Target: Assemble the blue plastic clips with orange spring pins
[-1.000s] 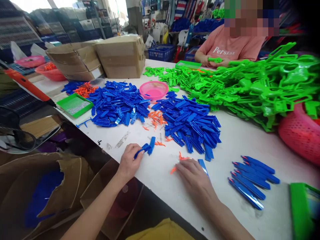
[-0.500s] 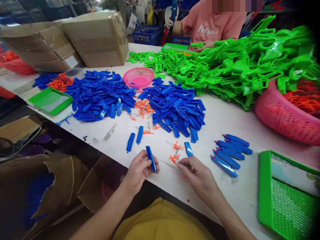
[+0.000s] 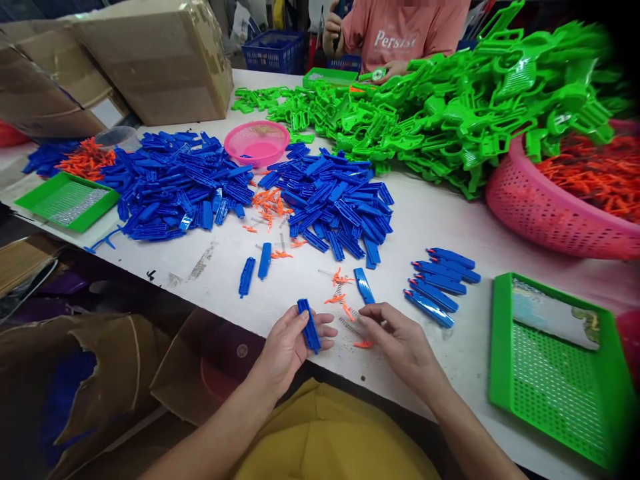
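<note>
My left hand (image 3: 289, 344) is closed around a blue plastic strip (image 3: 309, 325) at the near edge of the white table (image 3: 460, 220). My right hand (image 3: 400, 341) rests just to its right, fingers curled over small metal springs (image 3: 349, 325) and orange clips (image 3: 363, 344); whether it pinches one is unclear. More orange clips and springs (image 3: 338, 287) and a loose blue strip (image 3: 363, 285) lie just beyond my fingers. A row of assembled blue pieces (image 3: 440, 283) lies to the right.
Two heaps of blue strips (image 3: 170, 183) (image 3: 335, 203) flank orange clips (image 3: 267, 203). A small pink basket (image 3: 256, 142), green trays (image 3: 550, 373) (image 3: 65, 200), a green parts pile (image 3: 450, 113), a big pink basket (image 3: 550, 213) and cardboard boxes (image 3: 160, 60) surround them. A person in a pink shirt (image 3: 400, 33) works opposite.
My left hand picked a blue strip off the table and drew it to the near edge. My right hand shifted from a loose blue strip toward the springs. The view tilted down.
</note>
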Demonstrator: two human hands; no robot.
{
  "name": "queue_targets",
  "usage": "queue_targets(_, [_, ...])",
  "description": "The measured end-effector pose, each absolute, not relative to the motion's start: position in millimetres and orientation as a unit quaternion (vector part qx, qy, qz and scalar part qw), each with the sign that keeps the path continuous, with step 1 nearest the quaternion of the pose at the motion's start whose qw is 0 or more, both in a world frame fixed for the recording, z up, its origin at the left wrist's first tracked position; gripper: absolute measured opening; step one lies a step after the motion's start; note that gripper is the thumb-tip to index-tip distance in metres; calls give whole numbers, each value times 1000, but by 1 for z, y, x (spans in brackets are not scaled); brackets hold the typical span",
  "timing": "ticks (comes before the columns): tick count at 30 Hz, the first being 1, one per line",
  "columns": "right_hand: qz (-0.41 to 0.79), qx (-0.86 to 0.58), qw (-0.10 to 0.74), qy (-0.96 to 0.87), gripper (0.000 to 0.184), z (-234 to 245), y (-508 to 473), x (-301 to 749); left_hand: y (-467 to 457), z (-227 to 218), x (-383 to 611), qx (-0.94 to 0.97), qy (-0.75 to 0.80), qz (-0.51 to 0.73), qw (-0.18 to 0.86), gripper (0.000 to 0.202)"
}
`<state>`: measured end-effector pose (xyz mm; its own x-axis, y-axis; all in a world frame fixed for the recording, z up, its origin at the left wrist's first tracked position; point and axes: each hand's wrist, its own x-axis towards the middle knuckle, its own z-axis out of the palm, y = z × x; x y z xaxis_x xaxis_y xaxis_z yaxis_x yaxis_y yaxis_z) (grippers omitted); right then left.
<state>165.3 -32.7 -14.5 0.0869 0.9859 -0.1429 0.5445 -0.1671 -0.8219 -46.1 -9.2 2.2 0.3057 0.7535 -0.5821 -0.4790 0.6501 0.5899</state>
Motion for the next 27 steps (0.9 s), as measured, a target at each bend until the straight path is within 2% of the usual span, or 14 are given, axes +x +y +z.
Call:
queue_targets(8, [143, -649, 280, -693, 18, -31, -39, 194, -14, 2, -36, 117, 436, 413, 791, 25])
queue_targets(13, [109, -652, 283, -695, 16, -27, -44, 189, -14, 4, -28, 75, 420, 423, 800, 11])
queue_targets(20, [35, -638, 250, -727, 14, -31, -42, 178, -7, 6, -22, 38, 428, 428, 795, 22])
queue_targets(24, [39, -640, 245, -727, 14, -35, -40, 179, -4, 9, -19, 8, 409, 428, 806, 32])
queue_targets(27, [62, -645, 274, -711, 14, -31, -40, 177, -3, 11, -17, -10, 398, 429, 811, 35])
